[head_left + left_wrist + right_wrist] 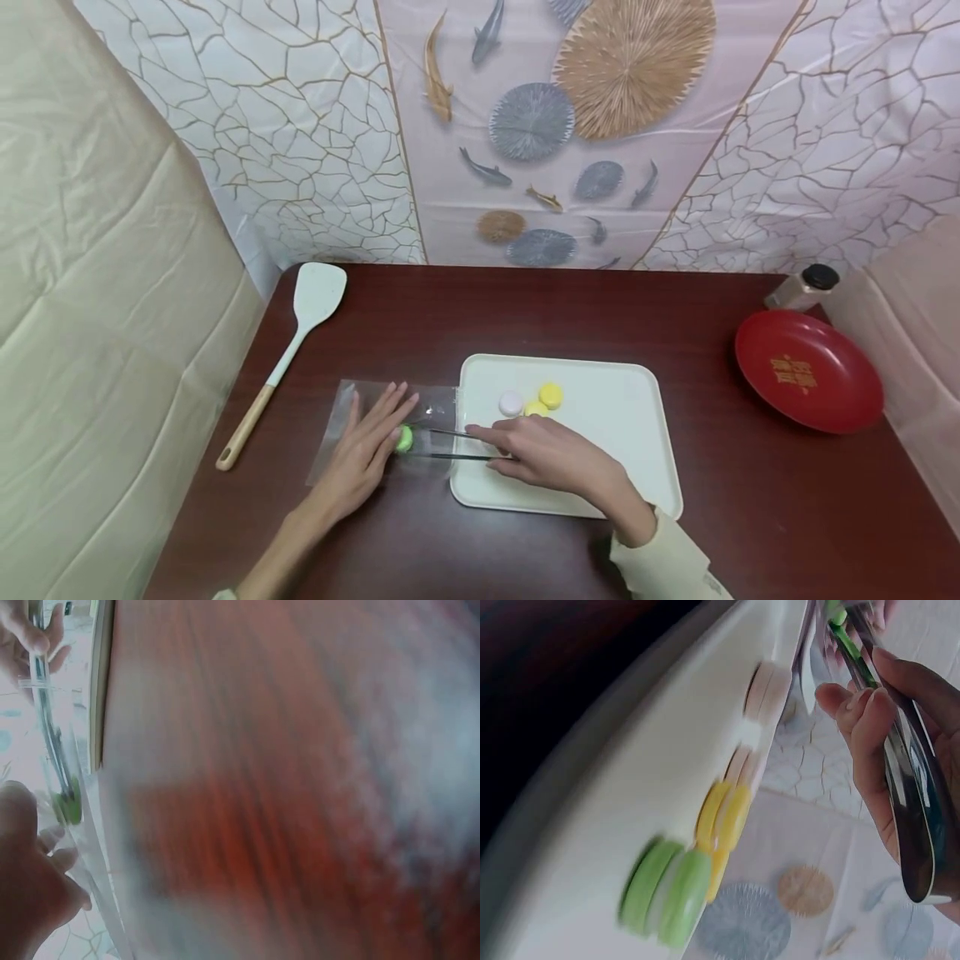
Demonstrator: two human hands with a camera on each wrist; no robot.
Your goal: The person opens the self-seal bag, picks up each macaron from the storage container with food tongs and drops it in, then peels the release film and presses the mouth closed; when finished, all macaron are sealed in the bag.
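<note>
My right hand [543, 454] grips metal tongs [904, 817], whose arms reach left into a clear plastic bag [337, 425] lying on the table. At the tong tips is a green macaron [405, 438], inside the bag as seen in the left wrist view. With fingers straight and spread, my left hand [367, 450] rests on the bag, its fingertips beside that macaron. Under my right hand, a white tray [607, 392] holds more macarons: yellow ones [551, 395], pale pink ones [767, 691] and a green one [664, 892] that the right hand hides in the head view.
A white spatula with a wooden handle [251, 421] lies on the left of the dark table [397, 325]. At the right are a red plate [832, 379] and a black-lidded jar [798, 292]. Patterned cloth [450, 192] stands behind the table's back edge.
</note>
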